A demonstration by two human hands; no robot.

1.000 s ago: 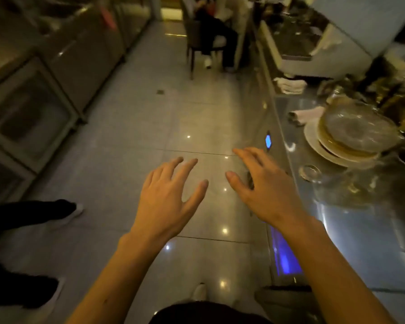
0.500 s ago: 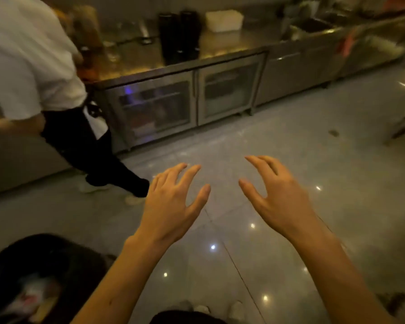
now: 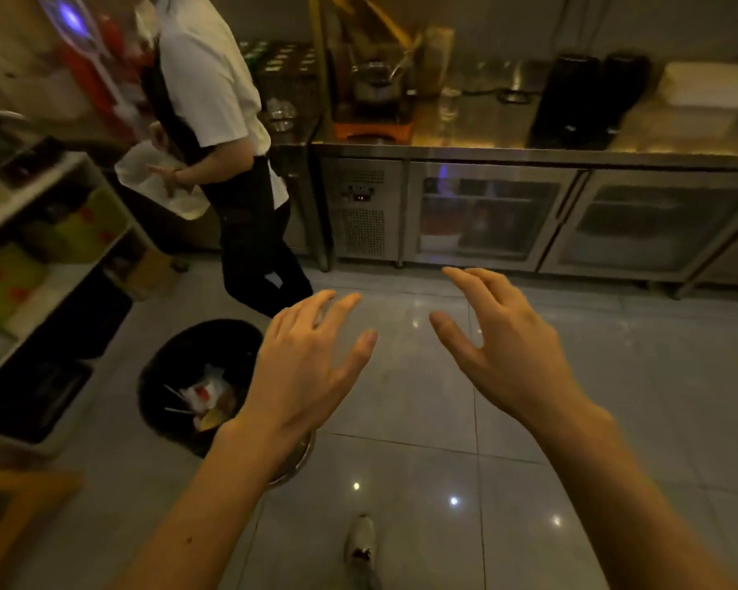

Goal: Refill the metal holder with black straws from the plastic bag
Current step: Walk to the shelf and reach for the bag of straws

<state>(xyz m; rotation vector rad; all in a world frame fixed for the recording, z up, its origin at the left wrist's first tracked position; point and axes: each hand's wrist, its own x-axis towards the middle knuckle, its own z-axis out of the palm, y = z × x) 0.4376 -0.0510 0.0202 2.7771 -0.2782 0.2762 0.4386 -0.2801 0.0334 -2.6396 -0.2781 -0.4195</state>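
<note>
While both hands hang out in front over the tiled floor [image 3: 614, 376], nothing of the task is in them. In the head view the left hand [image 3: 299, 368] has its fingers spread and loosely bent, and the right hand [image 3: 508, 355] is the same; the two are apart and hold nothing. Neither the metal holder, the black straws nor the plastic bag can be made out. Two tall dark containers [image 3: 589, 100] stand on the far counter [image 3: 478, 138] at the right, but the dim, blurred picture does not tell what they are. A person in a white shirt [image 3: 214, 100] stands at the far left by the counter's end. A black bin [image 3: 214, 330] of rubbish sits on the floor at near left, partly behind the left forearm, beside a shelf [image 3: 35, 198]. The step in hand looks like searching for the supplies. The risks, as I judge them, lie in the crowding and the light: a step to the left could knock the bin or bump the other person, the glossy floor may be slippery, and in this gloom the wrong container could be taken for the holder.
</note>
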